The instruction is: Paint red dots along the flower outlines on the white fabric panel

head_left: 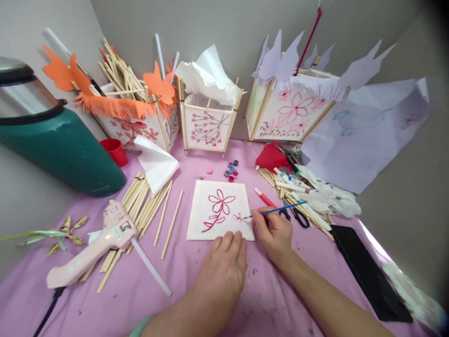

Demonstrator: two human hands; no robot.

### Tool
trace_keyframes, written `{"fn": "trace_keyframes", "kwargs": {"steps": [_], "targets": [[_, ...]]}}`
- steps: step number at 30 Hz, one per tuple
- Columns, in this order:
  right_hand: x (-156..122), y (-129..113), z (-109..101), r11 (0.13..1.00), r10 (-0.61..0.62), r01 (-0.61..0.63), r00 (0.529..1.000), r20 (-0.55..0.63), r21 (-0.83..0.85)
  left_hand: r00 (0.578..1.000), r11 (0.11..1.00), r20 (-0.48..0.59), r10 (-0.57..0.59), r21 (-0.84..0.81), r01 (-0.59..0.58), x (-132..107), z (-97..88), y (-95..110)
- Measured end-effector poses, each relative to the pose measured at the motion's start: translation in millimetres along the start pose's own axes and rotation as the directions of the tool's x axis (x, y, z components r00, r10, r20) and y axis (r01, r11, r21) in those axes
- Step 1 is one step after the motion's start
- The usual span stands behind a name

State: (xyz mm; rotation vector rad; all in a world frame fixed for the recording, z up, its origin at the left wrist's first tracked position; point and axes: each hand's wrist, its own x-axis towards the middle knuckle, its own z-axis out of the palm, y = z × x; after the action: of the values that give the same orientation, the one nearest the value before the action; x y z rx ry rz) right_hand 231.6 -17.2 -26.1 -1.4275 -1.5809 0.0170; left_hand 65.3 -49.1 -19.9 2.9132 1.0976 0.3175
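Observation:
A square white paper panel (210, 196) lies on the pink table cover (115, 304), painted with a red dotted flower and a smaller flower beside it. My left hand (222, 267) rests flat with its fingertips on the panel's near edge, fingers stretched out. My right hand (273, 231) pinches a thin blue paintbrush (280, 209), whose tip touches the small flower at the panel's right edge.
A pink glue gun (94, 245) and loose wooden sticks (150, 210) lie at left. Three paper lanterns (206, 124) stand at the back. Small paint pots (231, 171), markers, scissors (296, 215), a red cup (115, 150), a green-and-steel container (52, 140) and a black tablet (368, 271) surround the panel.

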Motion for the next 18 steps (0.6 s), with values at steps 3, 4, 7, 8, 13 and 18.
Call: {"fn": "trace_keyframes", "kwargs": {"steps": [3,4,7,8,13,18], "targets": [[0.1,-0.1,0.3,1.0,-0.015,0.015,1.0,-0.003,0.001,1.0,1.0,-0.014,-0.006,0.001,0.006,-0.2,1.1,-0.1],[0.2,0.0,0.5,1.0,-0.017,0.017,1.0,-0.005,0.004,1.0,1.0,-0.016,-0.005,0.002,0.005,-0.3,1.3,-0.2],[0.5,0.8,1.7,1.0,-0.017,0.017,1.0,-0.001,0.013,1.0,1.0,-0.015,0.003,0.002,-0.003,-0.7,0.9,-0.4],[0.5,1.1,2.1,1.0,-0.016,0.016,1.0,0.003,0.016,1.0,1.0,-0.01,0.01,0.0,-0.01,-0.8,0.6,-0.4],[0.6,1.7,2.5,1.0,-0.013,0.013,1.0,0.016,0.012,1.0,1.0,0.001,0.007,0.0,-0.007,-0.9,-0.4,-0.1],[0.6,1.2,2.5,1.0,-0.021,0.021,1.0,0.008,0.009,1.0,1.0,-0.007,0.005,-0.003,-0.005,0.3,-1.0,-0.5]]}}
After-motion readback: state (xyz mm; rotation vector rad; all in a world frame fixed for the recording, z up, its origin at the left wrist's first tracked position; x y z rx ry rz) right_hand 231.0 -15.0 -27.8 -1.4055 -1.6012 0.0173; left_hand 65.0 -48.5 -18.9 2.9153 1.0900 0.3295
